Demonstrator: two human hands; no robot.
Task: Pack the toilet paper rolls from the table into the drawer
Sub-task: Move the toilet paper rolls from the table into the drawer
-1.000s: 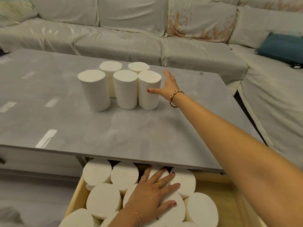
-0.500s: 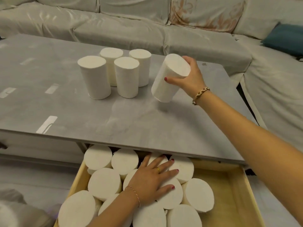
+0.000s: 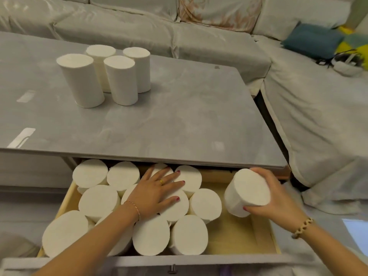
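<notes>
Several white toilet paper rolls (image 3: 111,76) stand upright in a cluster at the far left of the grey table (image 3: 179,120). Below the table's front edge the wooden drawer (image 3: 235,232) is pulled out, and several rolls (image 3: 99,202) stand packed in its left and middle. My left hand (image 3: 157,193) lies flat, fingers spread, on top of the packed rolls. My right hand (image 3: 278,198) grips one roll (image 3: 247,191), tilted, over the bare right side of the drawer.
A pale covered sofa (image 3: 199,36) wraps around the table at the back and right. A blue cushion (image 3: 312,39) and a white headset (image 3: 346,64) lie on it at the far right. The drawer's grey front (image 3: 179,263) with a small knob is nearest me.
My right hand lifted the rightmost roll off the table and carried it down and toward me, over the drawer's right side. My left hand stayed on the packed rolls.
</notes>
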